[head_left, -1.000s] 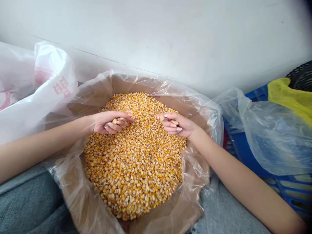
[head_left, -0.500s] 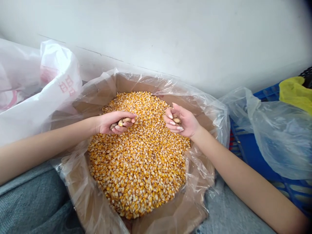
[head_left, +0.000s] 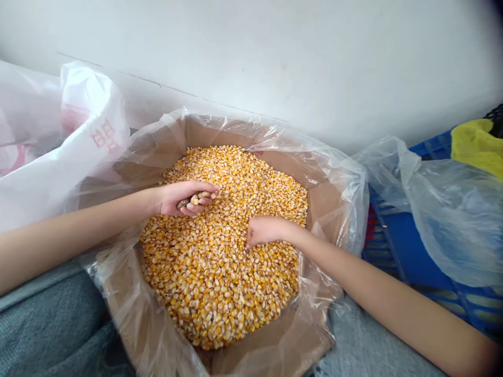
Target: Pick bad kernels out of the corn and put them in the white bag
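A heap of yellow and white corn kernels [head_left: 212, 272] fills a cardboard box [head_left: 286, 345] lined with clear plastic. Over the left part of the heap, my left hand [head_left: 176, 199] is closed around several unshelled peanuts [head_left: 204, 195], with a pale yellow bit among them that looks like a kernel. To the right of it, my right hand [head_left: 269, 230] is pushed down into the corn, back of the hand upward. Its fingers are hidden by the hand itself and the kernels, so I cannot see what they hold.
On the left stands a white woven sack [head_left: 90, 136] with red print. At the right is a blue plastic crate [head_left: 408, 246] with a clear plastic bag [head_left: 459, 220] and a yellow bag [head_left: 477, 144] over it. A white wall [head_left: 251, 57] rises behind the box.
My right hand has moved down and left from above the heap into the corn; the peanuts seen in it before are now out of sight. My left hand has stayed nearly still.
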The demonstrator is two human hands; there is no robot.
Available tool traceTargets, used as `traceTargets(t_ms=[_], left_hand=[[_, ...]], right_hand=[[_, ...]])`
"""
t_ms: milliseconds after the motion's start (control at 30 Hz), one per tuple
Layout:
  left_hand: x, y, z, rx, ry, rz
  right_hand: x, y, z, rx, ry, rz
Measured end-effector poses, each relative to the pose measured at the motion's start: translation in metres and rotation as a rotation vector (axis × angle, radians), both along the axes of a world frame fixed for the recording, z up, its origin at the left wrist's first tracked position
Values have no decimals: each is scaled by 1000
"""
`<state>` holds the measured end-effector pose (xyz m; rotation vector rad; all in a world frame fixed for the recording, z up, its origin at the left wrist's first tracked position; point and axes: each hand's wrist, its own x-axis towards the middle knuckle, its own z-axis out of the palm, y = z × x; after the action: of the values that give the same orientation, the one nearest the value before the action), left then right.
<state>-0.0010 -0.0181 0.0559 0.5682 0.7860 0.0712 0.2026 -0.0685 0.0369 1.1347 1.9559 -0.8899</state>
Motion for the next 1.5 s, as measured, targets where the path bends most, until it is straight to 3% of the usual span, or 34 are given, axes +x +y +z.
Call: traceTargets(t_ms=[167, 267, 500, 733, 867, 1067, 1200, 1333, 1500], left_hand=[[-1, 0, -2, 28, 9, -8], [0, 0, -3, 43, 32, -9], [-1, 1, -5, 108, 92, -77], [-2, 3, -6, 146, 136, -121], [-3, 3, -5, 150, 132, -99], [-4, 3, -4, 151, 96, -75], [-5, 4, -7, 232, 140, -110], [-8, 5, -11, 335, 214, -162], [-8, 5, -11, 371, 241, -205]], right_hand=[[-23, -16, 6, 191, -166, 64], [-31, -24, 7, 221, -212, 47], [-36, -27, 4, 156, -220, 48], [-13, -6, -1, 7, -59, -4], [3, 4, 1, -167, 182, -192], [9, 10, 19, -664, 796, -696], [6, 12, 18, -870, 1147, -816], [4, 11, 16, -884, 1295, -846], [2, 11, 18, -654, 1252, -971]])
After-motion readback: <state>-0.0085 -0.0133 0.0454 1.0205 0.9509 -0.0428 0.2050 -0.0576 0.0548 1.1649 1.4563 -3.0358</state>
